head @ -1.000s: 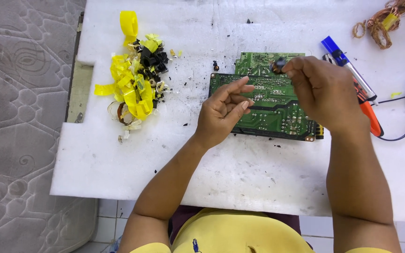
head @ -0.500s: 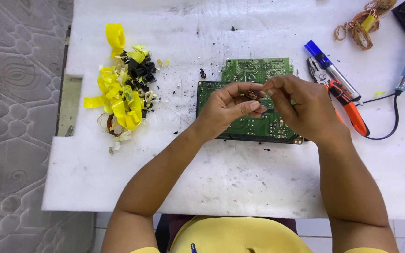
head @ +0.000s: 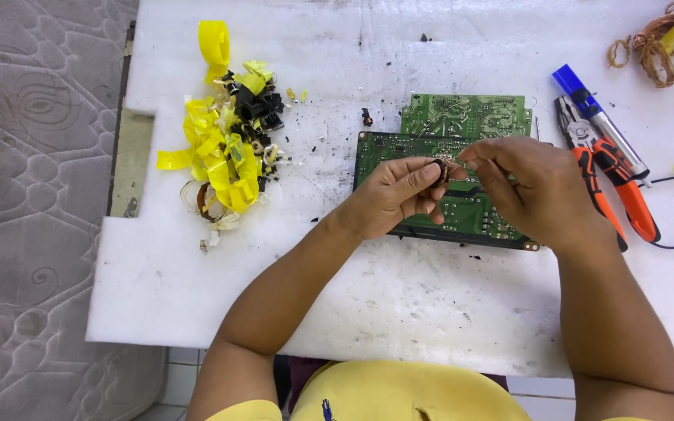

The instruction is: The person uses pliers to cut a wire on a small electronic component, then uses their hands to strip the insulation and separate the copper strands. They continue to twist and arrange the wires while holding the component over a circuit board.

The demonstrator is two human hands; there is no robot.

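Coil point(head: 442, 169) pinched (both hands) over PCB point(head: 462, 117).

A white foam-topped table point(head: 399, 312) carries green circuit boards point(head: 462, 117), yellow tape scraps point(head: 224, 160), pliers point(head: 587, 168), and copper wire point(head: 661, 43).

small dark coil component point(head: 441, 169), coppery windings, held above green circuit board point(head: 462, 156)

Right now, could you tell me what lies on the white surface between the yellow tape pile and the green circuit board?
Head view: only black crumbs and one small dark component lie between yellow tape pile and circuit board.
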